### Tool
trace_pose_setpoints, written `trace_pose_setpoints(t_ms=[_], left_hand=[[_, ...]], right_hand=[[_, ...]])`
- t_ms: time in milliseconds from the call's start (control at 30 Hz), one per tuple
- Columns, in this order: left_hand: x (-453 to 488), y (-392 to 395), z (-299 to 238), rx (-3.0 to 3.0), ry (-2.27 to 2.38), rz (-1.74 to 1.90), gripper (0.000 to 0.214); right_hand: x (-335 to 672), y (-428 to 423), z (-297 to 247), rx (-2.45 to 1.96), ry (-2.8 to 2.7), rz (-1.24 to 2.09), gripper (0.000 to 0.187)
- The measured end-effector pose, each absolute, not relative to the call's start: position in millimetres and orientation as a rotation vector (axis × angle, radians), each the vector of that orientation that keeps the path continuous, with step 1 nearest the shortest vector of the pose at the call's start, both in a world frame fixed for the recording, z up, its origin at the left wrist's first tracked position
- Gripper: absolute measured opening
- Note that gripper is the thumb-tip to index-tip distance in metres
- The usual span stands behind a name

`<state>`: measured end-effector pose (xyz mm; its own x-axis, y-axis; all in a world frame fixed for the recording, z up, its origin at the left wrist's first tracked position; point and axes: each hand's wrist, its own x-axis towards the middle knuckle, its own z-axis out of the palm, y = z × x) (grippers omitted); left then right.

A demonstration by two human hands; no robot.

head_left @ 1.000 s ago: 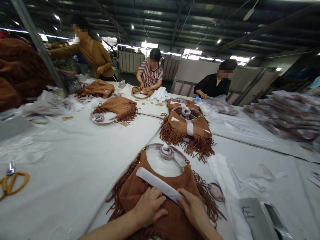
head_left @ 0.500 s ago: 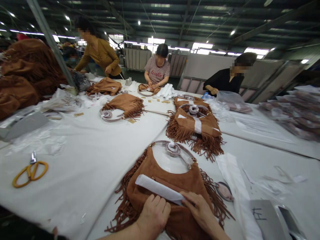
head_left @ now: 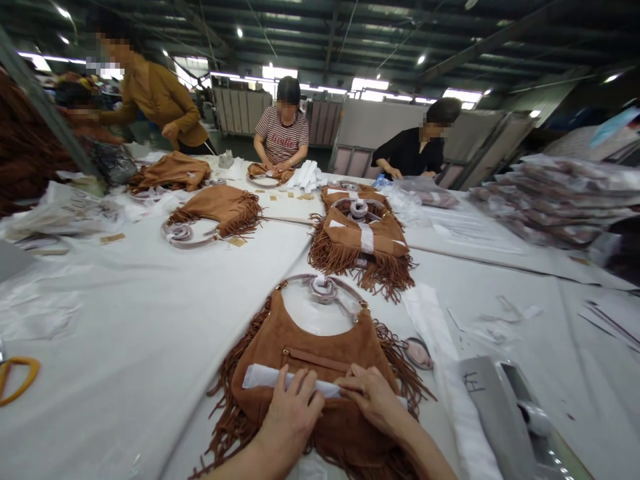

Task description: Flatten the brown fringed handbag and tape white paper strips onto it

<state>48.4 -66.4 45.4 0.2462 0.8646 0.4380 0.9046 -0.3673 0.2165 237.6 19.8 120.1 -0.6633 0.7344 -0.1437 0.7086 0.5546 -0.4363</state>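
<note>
The left hand (head_left: 295,403) and right hand (head_left: 373,397) are touching a white strip (head_left: 261,377) on a brown bag (head_left: 333,427)
The bag is lying on the table (head_left: 240,307) directly in front of the person, its fringe (head_left: 229,407) spreading out at the sides and its coiled strap (head_left: 323,289) resting at the far end; the strip is running crosswise on the near side of the zip (head_left: 320,361). The left grip is resting on the strip with its fingers slightly apart, while the right grip is bunching its fingertips at the strip, though whether it is pinching it I cannot tell. More bags (head_left: 370,237) are lying just beyond the strap, yellow-handled scissors (head_left: 31,379) are showing partly at the left edge, and a co-worker in stripes (head_left: 283,132) is handling another bag (head_left: 257,172) across the table
</note>
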Motion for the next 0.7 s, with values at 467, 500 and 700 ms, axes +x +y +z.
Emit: trace_pose_setpoints(t_ms=[467, 500, 700], left_hand=[[51.4, -64.8, 43.7, -2.429, -1.796, -0.688, 0.01], [50.8, -64.1, 45.1, -2.448, -1.793, -0.669, 0.009], [48.2, -62.2, 51.7, -2.506, -1.851, -0.608, 0.004]], right_hand=[[240.0, 18.6, 118.0, -1.306, -2.802, 0.68, 0.021], [239.5, 19.4, 117.5, -1.305, -2.805, 0.67, 0.02], [233.2, 7.0, 108.4, -1.341, -2.66, 0.519, 0.033]])
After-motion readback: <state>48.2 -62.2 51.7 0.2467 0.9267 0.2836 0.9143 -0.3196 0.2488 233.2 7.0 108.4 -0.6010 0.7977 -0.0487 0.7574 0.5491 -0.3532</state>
